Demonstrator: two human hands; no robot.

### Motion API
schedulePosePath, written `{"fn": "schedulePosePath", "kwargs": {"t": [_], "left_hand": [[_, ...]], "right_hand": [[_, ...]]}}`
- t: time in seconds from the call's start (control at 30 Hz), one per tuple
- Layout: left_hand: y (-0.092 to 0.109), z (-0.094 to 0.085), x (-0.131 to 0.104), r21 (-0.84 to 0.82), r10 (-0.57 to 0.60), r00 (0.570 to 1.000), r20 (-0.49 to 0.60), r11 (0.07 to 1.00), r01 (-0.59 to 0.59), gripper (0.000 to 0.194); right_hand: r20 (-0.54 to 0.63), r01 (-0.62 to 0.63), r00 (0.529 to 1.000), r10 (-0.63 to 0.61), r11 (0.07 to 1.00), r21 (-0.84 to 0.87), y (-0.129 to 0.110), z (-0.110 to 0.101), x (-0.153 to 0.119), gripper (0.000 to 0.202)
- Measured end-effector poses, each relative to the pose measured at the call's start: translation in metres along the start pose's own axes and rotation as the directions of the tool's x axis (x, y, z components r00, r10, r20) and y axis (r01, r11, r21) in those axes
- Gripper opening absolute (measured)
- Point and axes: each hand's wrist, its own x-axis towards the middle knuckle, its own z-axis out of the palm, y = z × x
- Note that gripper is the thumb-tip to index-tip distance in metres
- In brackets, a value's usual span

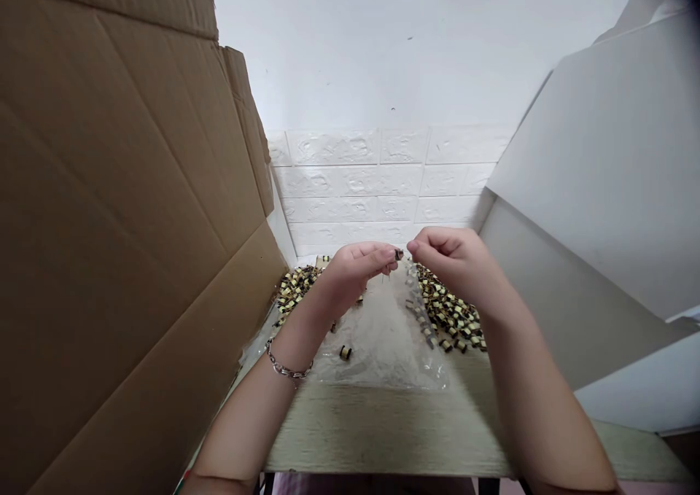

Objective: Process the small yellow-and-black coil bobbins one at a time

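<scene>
My left hand (361,269), with a chain bracelet on its wrist, pinches a small dark component (399,255) between thumb and fingertips, and thin wires hang below it. Just to the right, my right hand (451,258) is closed, thumb pressed to the index finger near the component; anything inside that pinch is too small to make out. Beneath both hands a clear plastic bag (377,356) lies on the table. A single yellow and black component (345,352) sits on the bag's left part.
Heaps of yellow and black components lie at the left (295,287) and right (453,313) of the wooden table (383,429). A tall cardboard sheet (136,225) stands at the left, white panels (601,167) at the right, and a white brick-patterned wall (355,181) behind.
</scene>
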Motion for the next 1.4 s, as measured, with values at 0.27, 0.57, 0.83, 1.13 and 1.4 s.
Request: {"fn": "schedulePosePath", "kwargs": {"t": [0.27,0.57,0.83,1.13,1.4], "left_hand": [[-0.001,-0.001,-0.002,-0.232,-0.134,0.982,0.134,0.959,0.163,0.016],[-0.002,-0.003,-0.004,-0.321,-0.204,0.964,0.17,0.913,0.25,0.016],[-0.004,-0.006,-0.002,-0.399,-0.239,0.963,0.127,0.876,0.27,0.018],[-0.003,-0.003,0.001,-0.415,-0.219,0.971,0.091,0.879,0.237,0.02],[-0.003,-0.002,0.001,0.013,0.028,0.994,-0.104,1.0,-0.026,0.033]], "right_hand": [[0.113,0.047,0.992,-0.049,0.999,0.024,-0.003,-0.007,-0.001,0.028],[0.132,0.062,0.987,-0.094,0.971,0.229,0.007,0.002,0.007,0.027],[0.099,0.062,0.989,-0.105,0.928,0.368,0.018,0.016,0.014,0.025],[0.064,0.038,0.995,-0.078,0.875,0.484,0.021,0.021,0.016,0.023],[-0.032,-0.083,0.992,0.125,0.806,0.586,0.022,0.027,0.021,0.025]]}}
